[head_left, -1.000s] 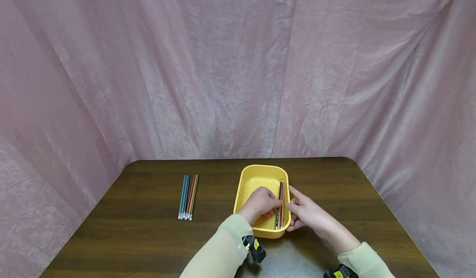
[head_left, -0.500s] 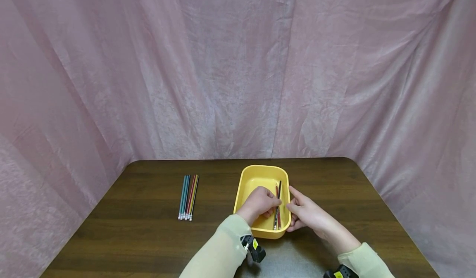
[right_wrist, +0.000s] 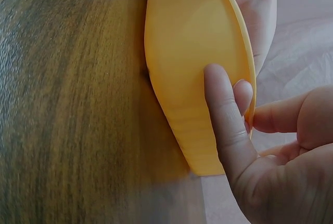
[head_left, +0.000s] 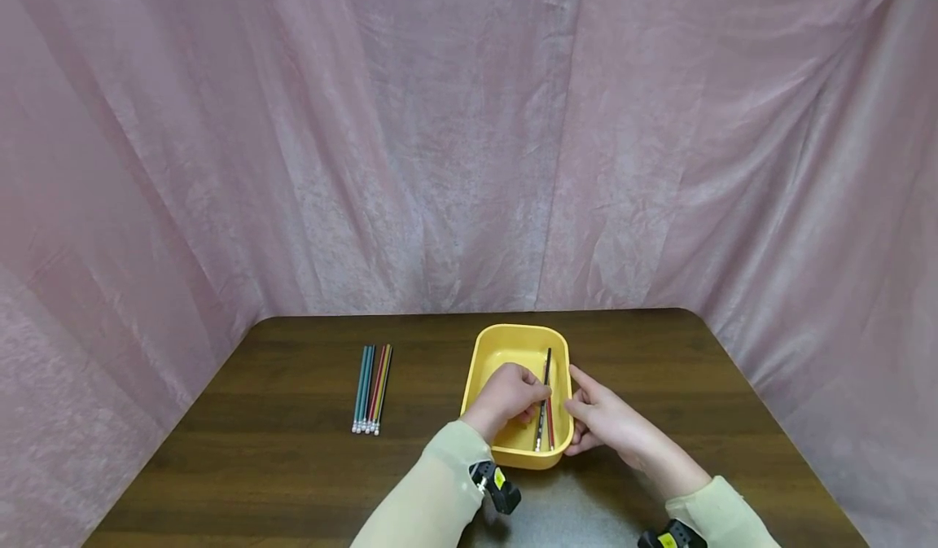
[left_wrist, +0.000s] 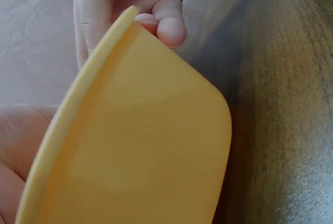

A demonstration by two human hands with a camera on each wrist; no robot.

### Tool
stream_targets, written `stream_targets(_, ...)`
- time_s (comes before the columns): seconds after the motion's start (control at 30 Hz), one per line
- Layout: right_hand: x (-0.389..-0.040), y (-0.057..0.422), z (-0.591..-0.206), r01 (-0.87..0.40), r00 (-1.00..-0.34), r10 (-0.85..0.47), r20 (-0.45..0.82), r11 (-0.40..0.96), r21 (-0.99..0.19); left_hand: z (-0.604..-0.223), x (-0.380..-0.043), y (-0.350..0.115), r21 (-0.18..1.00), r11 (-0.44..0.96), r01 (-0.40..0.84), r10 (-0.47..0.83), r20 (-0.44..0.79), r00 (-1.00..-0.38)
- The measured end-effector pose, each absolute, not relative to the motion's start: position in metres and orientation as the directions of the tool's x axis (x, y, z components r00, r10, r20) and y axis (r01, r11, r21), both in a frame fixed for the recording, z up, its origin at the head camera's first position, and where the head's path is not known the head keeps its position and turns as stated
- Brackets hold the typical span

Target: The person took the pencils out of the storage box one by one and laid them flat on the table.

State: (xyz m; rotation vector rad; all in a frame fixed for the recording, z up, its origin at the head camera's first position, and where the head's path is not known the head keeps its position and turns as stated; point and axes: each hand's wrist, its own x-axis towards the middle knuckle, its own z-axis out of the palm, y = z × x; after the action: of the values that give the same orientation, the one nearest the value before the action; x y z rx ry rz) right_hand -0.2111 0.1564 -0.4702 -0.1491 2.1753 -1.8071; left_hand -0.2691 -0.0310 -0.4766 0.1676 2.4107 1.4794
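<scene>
A yellow plastic tray (head_left: 516, 453) stands on the table. Reaching into it, my left hand (head_left: 507, 392) pinches a black pencil (head_left: 540, 430) between thumb and fingers. Beside that pencil, near the tray's right wall, a red pencil (head_left: 550, 424) lies partly hidden. My right hand (head_left: 601, 419) holds the tray's right side. In the right wrist view one finger (right_wrist: 225, 115) lies along the outer wall while other fingertips meet the rim. The left wrist view shows mainly the outer wall of the tray (left_wrist: 145, 130), with the left hand's fingertips largely hidden.
Left of the tray, several pencils (head_left: 372, 389) in teal, red, yellow and dark colours lie side by side, white erasers toward me. The dark wooden table (head_left: 278, 434) has rounded far corners. A pink curtain (head_left: 469, 141) hangs behind it.
The black pencil has shifted left and slightly away from me with my left hand. The red pencil, first alongside it on the right, now slants partly behind it. My right hand stays put.
</scene>
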Motion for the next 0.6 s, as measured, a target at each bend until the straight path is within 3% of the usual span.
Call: stream_targets(0.6,-0.211,0.157,-0.471,0.116,-0.949,-0.271,-0.160,0.173,-0.978,-0.447,-0.269,-0.060,0.902,0.431,-0.016,0.238,-0.131,-0.962)
